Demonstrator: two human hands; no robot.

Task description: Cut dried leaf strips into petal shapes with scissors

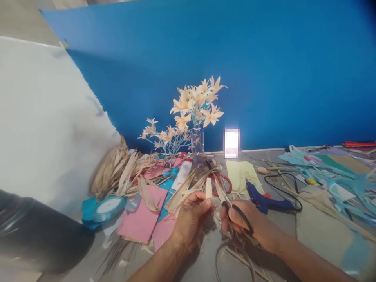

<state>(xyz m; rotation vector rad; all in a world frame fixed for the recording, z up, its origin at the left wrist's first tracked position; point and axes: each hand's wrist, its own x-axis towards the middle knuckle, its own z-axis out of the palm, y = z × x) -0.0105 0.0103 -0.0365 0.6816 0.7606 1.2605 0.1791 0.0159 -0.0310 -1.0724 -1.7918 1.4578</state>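
Between thumb and fingers, my left hand (194, 215) pinches a short strip of pale dried husk (208, 188) that stands upright. My right hand (246, 219) is closed around black-handled scissors (241, 217), their blades pointing up and away, just right of the strip. Beyond the hands lies a second pair of scissors with red handles (225, 184). Long dried husk pieces (185, 192) spread out left of my left hand. A blue glue gun (266, 199) rests on the table to the right of my right hand.
Cream husk flowers (196, 103) stand in a clear vase (197, 145) against the blue wall. A husk bundle (111, 172), pink paper (143, 215) and ribbon roll (108, 207) lie left. Yellow paper (242, 176) and light-blue strips (340, 188) lie right; a dark cylinder (38, 231) is near left.
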